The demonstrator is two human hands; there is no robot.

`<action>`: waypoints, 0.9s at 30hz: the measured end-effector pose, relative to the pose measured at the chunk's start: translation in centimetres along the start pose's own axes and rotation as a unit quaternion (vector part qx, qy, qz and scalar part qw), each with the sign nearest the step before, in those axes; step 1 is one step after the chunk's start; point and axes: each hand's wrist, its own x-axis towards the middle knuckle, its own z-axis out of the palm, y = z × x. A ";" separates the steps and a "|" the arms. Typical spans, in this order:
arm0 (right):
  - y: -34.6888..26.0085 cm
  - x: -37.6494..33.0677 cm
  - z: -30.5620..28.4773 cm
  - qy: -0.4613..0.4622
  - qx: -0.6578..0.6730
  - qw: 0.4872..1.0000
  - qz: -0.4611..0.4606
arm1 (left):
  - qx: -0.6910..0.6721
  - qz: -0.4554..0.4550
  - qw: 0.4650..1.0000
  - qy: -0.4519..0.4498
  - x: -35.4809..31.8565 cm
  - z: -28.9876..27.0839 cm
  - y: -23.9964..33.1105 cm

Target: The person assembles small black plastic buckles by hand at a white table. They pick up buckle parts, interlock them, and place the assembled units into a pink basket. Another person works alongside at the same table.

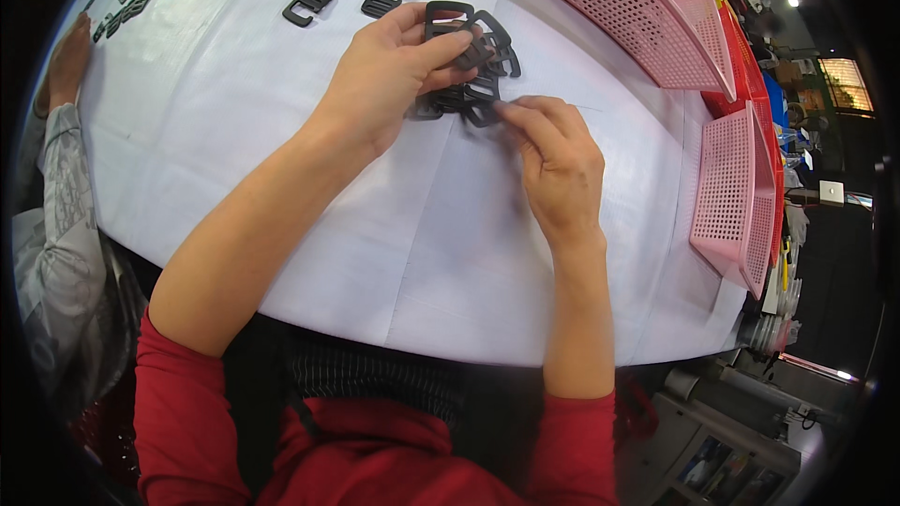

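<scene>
Left hand (394, 75): grip clenched on a stack of black plastic rectangular buckles (473, 61) at twelve o'clock on the white paper-covered surface (450, 253). Right hand (558, 164): fingertips pinching the stack's lower buckle. Two loose black buckles (345, 2) at eleven o'clock; pink perforated plastic baskets (656, 19) at two o'clock.

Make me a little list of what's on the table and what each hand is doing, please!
Left hand: left hand grips a bunch of black plastic buckles above the table
Right hand: right hand pinches the lower edge of the same bunch with its fingers
Table: white covered table
Loose pieces: two black buckles lie beyond the left hand; more sit at the far left corner
Baskets: pink mesh baskets on the right side
Someone else: another person's hand rests at the left edge
</scene>
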 end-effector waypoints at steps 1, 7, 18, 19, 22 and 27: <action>0.0 0.0 -0.1 0.017 0.009 0.999 0.036 | 0.004 -0.004 1.000 -0.003 -0.1 0.1 0.0; -0.5 -0.4 -1.7 0.049 -0.128 0.988 0.074 | -0.013 -0.032 0.999 -0.004 -0.5 0.5 -0.3; -0.4 0.0 -1.5 -0.065 0.016 0.983 0.172 | -0.031 -0.050 0.998 -0.018 -0.6 0.7 -0.1; -0.6 0.1 -1.7 -0.074 0.014 0.979 0.189 | -0.033 -0.052 0.998 -0.017 -0.7 0.7 -0.1; 0.5 -0.5 -1.7 -0.041 0.243 0.899 0.361 | -0.022 -0.050 0.998 -0.016 -0.9 0.9 0.0; 0.1 0.0 -2.7 0.042 0.483 0.772 0.411 | -0.041 -0.042 0.998 -0.020 -1.3 1.2 -0.7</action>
